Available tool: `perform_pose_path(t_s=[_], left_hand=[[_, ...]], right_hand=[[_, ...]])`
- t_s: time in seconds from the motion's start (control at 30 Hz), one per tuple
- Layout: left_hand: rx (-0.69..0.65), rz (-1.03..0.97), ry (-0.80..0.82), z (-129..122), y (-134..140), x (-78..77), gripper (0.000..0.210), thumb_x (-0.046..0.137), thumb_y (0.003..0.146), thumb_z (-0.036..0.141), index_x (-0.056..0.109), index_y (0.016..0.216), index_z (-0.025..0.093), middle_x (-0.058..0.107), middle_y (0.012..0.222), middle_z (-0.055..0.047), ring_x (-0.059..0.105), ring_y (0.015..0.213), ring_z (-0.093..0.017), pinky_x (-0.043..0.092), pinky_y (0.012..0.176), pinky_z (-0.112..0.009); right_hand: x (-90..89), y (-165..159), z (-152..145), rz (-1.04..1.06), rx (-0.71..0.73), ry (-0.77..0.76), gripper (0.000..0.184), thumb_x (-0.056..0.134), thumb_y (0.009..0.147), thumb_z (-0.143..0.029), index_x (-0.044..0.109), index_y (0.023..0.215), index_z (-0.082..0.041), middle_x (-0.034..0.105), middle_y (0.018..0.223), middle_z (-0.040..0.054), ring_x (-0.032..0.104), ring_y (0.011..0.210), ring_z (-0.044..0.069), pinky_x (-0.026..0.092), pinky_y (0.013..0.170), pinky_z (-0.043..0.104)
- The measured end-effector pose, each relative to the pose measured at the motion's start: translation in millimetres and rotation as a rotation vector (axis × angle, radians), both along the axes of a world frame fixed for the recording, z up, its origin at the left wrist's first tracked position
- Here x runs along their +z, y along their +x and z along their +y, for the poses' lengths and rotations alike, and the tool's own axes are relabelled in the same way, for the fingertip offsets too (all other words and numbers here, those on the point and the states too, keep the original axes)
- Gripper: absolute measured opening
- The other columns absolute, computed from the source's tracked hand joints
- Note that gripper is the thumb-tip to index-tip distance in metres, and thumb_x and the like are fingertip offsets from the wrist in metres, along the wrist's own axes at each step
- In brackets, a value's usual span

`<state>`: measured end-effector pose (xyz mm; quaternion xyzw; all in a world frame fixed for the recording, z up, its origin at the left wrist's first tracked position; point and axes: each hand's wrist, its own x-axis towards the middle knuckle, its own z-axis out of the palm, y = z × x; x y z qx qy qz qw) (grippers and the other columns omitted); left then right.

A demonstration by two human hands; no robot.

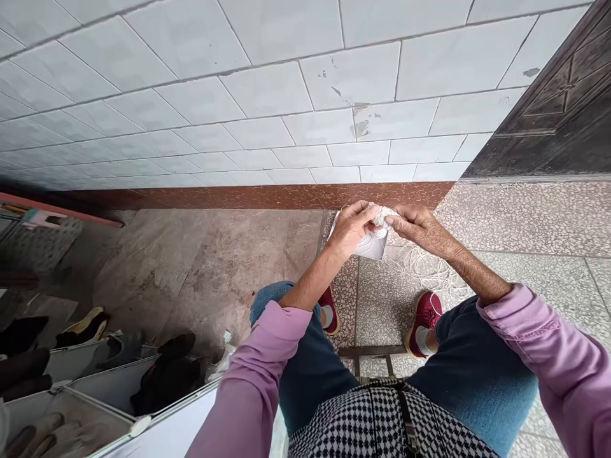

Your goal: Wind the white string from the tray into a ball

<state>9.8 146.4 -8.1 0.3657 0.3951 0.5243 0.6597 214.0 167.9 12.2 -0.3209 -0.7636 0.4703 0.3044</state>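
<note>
A small bundled piece of white cord work (384, 219), which looks crocheted or knotted, is held up between my two hands. My left hand (357, 224) pinches its left side with closed fingers. The thumb and fingers of my right hand (416, 226) grip its right side. Whether a hook or needle is among the fingers cannot be made out. Below my hands, a white shallow box (371, 248) sits on the floor, partly hidden by my left hand. Loose loops of white cord (429, 268) lie on the floor to the right of the box.
A white tiled wall (267, 89) rises in front, with a dark carved door (558, 121) at right. My red shoes (426, 315) stand on either side of the box. At lower left, a white rack (114, 381) holds shoes and dark items.
</note>
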Motion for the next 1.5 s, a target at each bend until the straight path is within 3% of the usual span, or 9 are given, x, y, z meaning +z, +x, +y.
perform_pose_path(t_s=[0.13, 0.37, 0.5, 0.63, 0.87, 1.0, 1.13, 1.3, 1.5], left_hand=[[-0.028, -0.136, -0.101, 1, 5, 0.7, 0.045, 0.1, 0.068, 0.046, 0.067, 0.082, 0.02, 0.066, 0.079, 0.002, 0.062, 0.07, -0.008, 0.054, 0.064, -0.022], [-0.07, 0.037, -0.008, 0, 4, 2.5, 0.051, 0.101, 0.063, 0.041, 0.067, 0.095, 0.019, 0.068, 0.085, 0.002, 0.06, 0.071, -0.007, 0.051, 0.064, -0.022], [-0.006, 0.099, -0.007, 1, -2, 1.3, 0.046, 0.098, 0.063, 0.036, 0.067, 0.093, 0.019, 0.068, 0.085, 0.0, 0.06, 0.072, -0.009, 0.049, 0.063, -0.023], [0.123, 0.103, 0.023, 9, -15, 1.6, 0.039, 0.092, 0.069, 0.035, 0.067, 0.094, 0.02, 0.072, 0.094, -0.003, 0.064, 0.08, -0.011, 0.051, 0.067, -0.025], [0.46, -0.006, 0.09, 13, -89, 24.3, 0.022, 0.083, 0.087, 0.029, 0.072, 0.104, 0.021, 0.074, 0.118, -0.009, 0.069, 0.1, -0.015, 0.059, 0.079, -0.025], [0.698, -0.118, 0.071, 9, -134, 39.1, 0.011, 0.08, 0.093, 0.027, 0.072, 0.098, 0.023, 0.076, 0.111, -0.007, 0.072, 0.101, -0.015, 0.063, 0.084, -0.023], [0.78, -0.172, 0.04, 3, -157, 49.5, 0.01, 0.079, 0.095, 0.026, 0.07, 0.093, 0.022, 0.079, 0.106, -0.005, 0.078, 0.108, -0.017, 0.067, 0.089, -0.025], [0.902, -0.182, 0.035, -2, -184, 57.2, 0.007, 0.072, 0.098, 0.021, 0.069, 0.092, 0.021, 0.082, 0.099, -0.005, 0.082, 0.105, -0.018, 0.067, 0.078, -0.018], [0.958, -0.195, 0.053, -5, -211, 52.1, 0.013, 0.06, 0.102, 0.015, 0.067, 0.092, 0.021, 0.082, 0.097, -0.004, 0.082, 0.105, -0.016, 0.068, 0.082, -0.018]], right_hand=[[6.6, 0, -2, 0.1, 0.013, -0.056, 0.062, 0.062, 0.103, -0.078, 0.052, 0.074, -0.023, 0.043, 0.061, -0.0063, 0.036, 0.055, 0.01, 0.029, 0.052, 0.027], [-3.7, 9, 8, 0.05, 0.003, -0.03, 0.066, 0.065, 0.098, -0.082, 0.052, 0.071, -0.023, 0.043, 0.059, -0.0058, 0.035, 0.055, 0.01, 0.025, 0.05, 0.027], [-9.7, 12, 10, 0.049, 0.058, -0.133, 0.062, 0.071, 0.095, -0.08, 0.058, 0.076, -0.023, 0.047, 0.059, -0.0055, 0.039, 0.054, 0.01, 0.028, 0.049, 0.026], [-17.0, 18, 17, 0.114, -0.024, -0.276, 0.057, 0.072, 0.096, -0.076, 0.062, 0.082, -0.022, 0.049, 0.059, -0.0056, 0.038, 0.05, 0.009, 0.029, 0.046, 0.026], [-34.3, 82, 45, -0.042, -0.162, -0.396, 0.057, 0.087, 0.081, -0.074, 0.069, 0.079, -0.02, 0.049, 0.059, -0.0039, 0.037, 0.053, 0.01, 0.023, 0.05, 0.028], [-51.4, 152, 47, -0.169, -0.35, -0.513, 0.053, 0.093, 0.078, -0.066, 0.073, 0.076, -0.017, 0.049, 0.059, -0.001, 0.037, 0.056, 0.011, 0.022, 0.055, 0.034], [-65.3, 209, 37, -0.176, -0.544, -0.615, 0.041, 0.095, 0.081, -0.053, 0.074, 0.078, -0.018, 0.05, 0.062, 0.0007, 0.039, 0.058, 0.014, 0.027, 0.058, 0.037], [-67.7, 219, 34, -0.16, -0.626, -0.598, 0.036, 0.093, 0.082, -0.048, 0.077, 0.076, -0.017, 0.05, 0.061, 0.0014, 0.041, 0.058, 0.014, 0.029, 0.059, 0.038], [-74.6, 214, 45, -0.294, -0.757, -0.489, 0.042, 0.087, 0.088, -0.051, 0.07, 0.065, -0.02, 0.05, 0.05, 0.0008, 0.038, 0.051, 0.014, 0.028, 0.056, 0.036]])
